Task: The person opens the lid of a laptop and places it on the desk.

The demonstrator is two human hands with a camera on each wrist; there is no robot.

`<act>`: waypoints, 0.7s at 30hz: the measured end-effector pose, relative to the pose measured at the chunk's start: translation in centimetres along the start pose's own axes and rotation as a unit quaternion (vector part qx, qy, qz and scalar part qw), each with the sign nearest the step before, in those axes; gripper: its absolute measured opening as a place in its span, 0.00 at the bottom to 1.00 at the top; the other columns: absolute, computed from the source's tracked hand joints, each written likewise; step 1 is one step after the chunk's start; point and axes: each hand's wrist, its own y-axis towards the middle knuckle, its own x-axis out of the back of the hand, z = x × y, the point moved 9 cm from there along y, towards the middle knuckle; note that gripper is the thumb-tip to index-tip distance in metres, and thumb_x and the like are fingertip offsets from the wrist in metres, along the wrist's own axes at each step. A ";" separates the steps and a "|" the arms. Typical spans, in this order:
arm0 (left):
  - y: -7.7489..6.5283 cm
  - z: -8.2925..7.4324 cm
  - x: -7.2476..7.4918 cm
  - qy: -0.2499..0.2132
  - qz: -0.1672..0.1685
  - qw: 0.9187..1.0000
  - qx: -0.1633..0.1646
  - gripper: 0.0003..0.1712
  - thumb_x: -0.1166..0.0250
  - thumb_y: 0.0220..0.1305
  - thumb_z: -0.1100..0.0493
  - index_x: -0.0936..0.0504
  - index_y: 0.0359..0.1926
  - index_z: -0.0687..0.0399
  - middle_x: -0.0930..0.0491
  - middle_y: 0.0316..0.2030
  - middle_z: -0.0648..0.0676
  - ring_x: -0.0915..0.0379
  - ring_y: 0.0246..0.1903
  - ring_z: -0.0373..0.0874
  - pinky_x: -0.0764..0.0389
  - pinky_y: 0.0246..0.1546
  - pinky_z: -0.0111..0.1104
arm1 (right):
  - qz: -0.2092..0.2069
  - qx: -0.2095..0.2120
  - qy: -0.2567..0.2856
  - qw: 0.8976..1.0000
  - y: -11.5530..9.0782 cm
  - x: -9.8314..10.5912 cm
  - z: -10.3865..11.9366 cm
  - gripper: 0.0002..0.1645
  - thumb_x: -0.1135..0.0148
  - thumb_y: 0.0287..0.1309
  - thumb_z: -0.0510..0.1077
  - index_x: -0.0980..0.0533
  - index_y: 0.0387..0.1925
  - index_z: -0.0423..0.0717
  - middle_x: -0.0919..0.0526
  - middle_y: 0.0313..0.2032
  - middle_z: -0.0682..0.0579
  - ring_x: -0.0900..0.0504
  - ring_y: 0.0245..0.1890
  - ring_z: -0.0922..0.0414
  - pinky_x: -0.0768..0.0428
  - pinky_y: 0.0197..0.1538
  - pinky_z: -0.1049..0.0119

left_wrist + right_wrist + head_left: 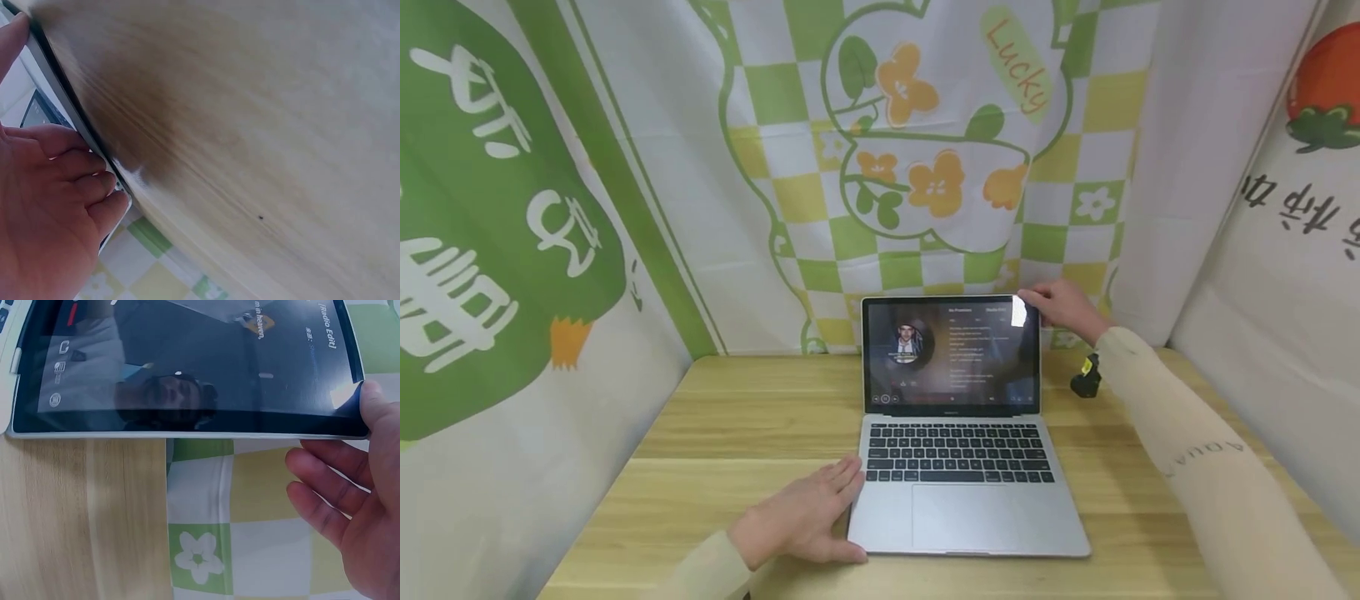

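Observation:
A silver laptop (887, 521) stands unfolded on the wooden table, its keyboard facing me. On its lit screen (955, 358) is a music player with a round picture and lines of text. My right hand (1063, 304) grips the screen's upper right corner; in the right wrist view the thumb (375, 403) lies at the front edge and fingers reach behind. Along the left side of the base rests my left hand (805, 517), its fingers extended and the thumb near the front corner. The left wrist view shows those fingers (90, 187) against the laptop's edge.
The wooden table (760, 408) ends at a patterned cloth backdrop (805, 108) behind the laptop. A small black object with a yellow mark (1085, 379) sits to the right of the screen, beside my right sleeve. Printed cloth walls (490, 250) flank the table.

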 end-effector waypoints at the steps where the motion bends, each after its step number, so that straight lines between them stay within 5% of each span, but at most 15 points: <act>1: 0.0 0.1 0.0 0.001 0.001 1.000 0.001 0.62 0.49 0.56 0.19 0.40 0.73 0.65 0.46 0.74 0.65 0.49 0.75 0.57 0.40 0.74 0.44 | 0.000 0.002 0.002 1.000 -0.1 0.1 0.1 0.27 0.49 0.71 0.58 0.20 0.30 0.40 0.19 0.19 0.40 0.21 0.19 0.51 0.27 0.24 0.65; 12: 0.5 0.6 0.9 -0.024 0.025 0.999 0.027 0.63 0.45 0.50 0.17 0.36 0.71 0.62 0.42 0.73 0.65 0.46 0.74 0.58 0.39 0.73 0.47 | 0.024 0.019 0.021 0.999 -1.9 -0.5 0.8 0.30 0.60 0.75 0.59 0.23 0.44 0.39 0.18 0.26 0.41 0.18 0.24 0.49 0.20 0.27 0.60; 21: 1.1 3.2 3.1 -0.062 -0.008 0.997 0.049 0.51 0.47 0.63 0.26 0.33 0.69 0.63 0.37 0.71 0.65 0.41 0.71 0.59 0.35 0.71 0.47 | 0.009 -0.018 0.068 0.998 -2.9 0.0 -0.3 0.38 0.64 0.74 0.64 0.28 0.59 0.37 0.17 0.39 0.32 0.15 0.28 0.51 0.14 0.33 0.55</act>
